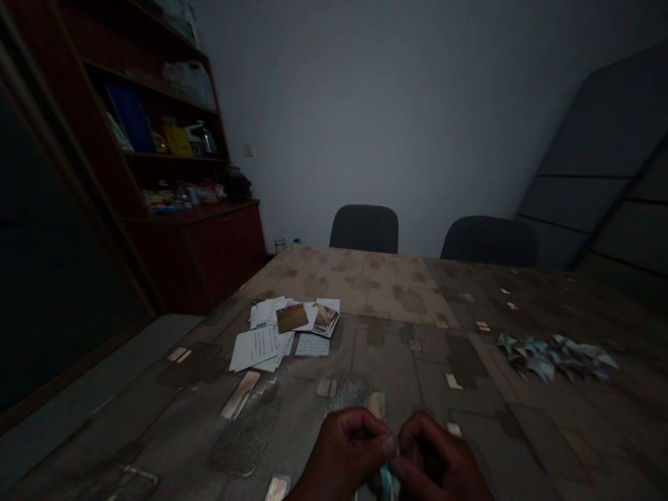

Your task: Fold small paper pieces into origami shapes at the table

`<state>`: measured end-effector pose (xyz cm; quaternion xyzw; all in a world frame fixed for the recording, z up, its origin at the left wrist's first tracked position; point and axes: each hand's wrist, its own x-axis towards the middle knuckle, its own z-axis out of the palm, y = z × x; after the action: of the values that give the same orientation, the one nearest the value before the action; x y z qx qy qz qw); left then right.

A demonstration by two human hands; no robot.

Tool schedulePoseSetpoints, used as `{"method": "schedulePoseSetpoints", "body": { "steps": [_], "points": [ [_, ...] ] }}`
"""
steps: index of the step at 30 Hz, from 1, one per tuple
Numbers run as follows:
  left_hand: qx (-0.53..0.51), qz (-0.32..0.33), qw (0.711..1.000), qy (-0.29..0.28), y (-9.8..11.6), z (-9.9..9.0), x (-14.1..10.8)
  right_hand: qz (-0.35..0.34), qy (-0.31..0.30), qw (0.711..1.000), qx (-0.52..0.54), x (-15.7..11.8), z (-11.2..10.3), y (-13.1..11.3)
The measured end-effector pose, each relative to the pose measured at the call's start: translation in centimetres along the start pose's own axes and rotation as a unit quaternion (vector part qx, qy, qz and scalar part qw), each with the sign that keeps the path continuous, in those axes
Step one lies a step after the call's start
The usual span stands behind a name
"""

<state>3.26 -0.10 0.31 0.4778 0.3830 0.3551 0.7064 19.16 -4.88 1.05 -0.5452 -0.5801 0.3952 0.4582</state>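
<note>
My left hand [348,449] and my right hand [441,459] meet low in the view, above the near part of the table. Their fingertips pinch a small white and light-blue strip [386,480], thin like paper. Most of it is hidden behind the fingers, and its kind is hard to make out in the dim light. To the right of my hands lies a loose heap of crumpled or folded paper pieces [556,356]. Further off to the left, a spread of cards and photos [292,318] and written white sheets [255,348] rests on the table.
A patterned brown cloth covers the table [360,285]. Two dark chairs [364,228] stand along its far side, before a plain wall. On the left is a reddish-brown shelf cabinet [224,247] with various household goods. Grey panels [589,153] stand at the right.
</note>
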Motion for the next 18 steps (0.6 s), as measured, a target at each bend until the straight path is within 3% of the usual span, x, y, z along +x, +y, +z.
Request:
{"method": "schedulePoseSetpoints", "body": {
  "steps": [6, 12, 18],
  "points": [
    [0.003, 0.0, 1.0, -0.02, 0.2, -0.2, 0.3, 0.007, 0.003, 1.0, 0.011, 0.1, 0.0, -0.4],
    [0.008, 0.027, 0.999, 0.028, -0.5, -0.1, 0.8, 0.032, -0.021, 0.998, 0.047, 0.1, 0.1, -0.2],
    [0.003, 0.024, 1.0, 0.012, -0.6, -0.2, 0.6, 0.025, -0.011, 0.999, 0.022, 0.3, 0.1, -0.1]
  ]
}}
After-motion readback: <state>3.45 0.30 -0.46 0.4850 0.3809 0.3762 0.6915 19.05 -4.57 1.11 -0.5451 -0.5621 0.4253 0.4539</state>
